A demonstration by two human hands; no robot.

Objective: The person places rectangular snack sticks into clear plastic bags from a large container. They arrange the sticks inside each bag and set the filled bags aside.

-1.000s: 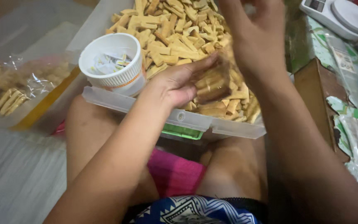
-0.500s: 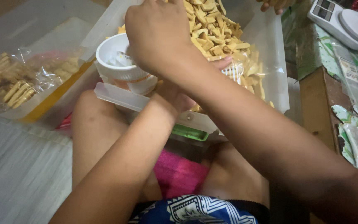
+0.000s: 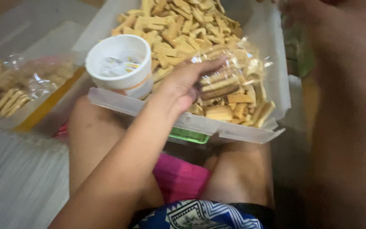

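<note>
A clear plastic tub rests on my lap, heaped with tan stick biscuits. My left hand reaches over the tub's near rim and holds a small clear bag of biscuits above the heap. A white cup with small packets inside stands in the tub's near left corner, just left of that hand. My right hand is raised at the top right, blurred, and I cannot tell whether it holds anything.
Filled clear bags of biscuits lie in a tray at the left. A green object shows under the tub's front edge. My bare knees and pink shorts are below the tub.
My right hand has swung from over the cup to the top right. The left hand with the bag of biscuits is in view again above the heap.
</note>
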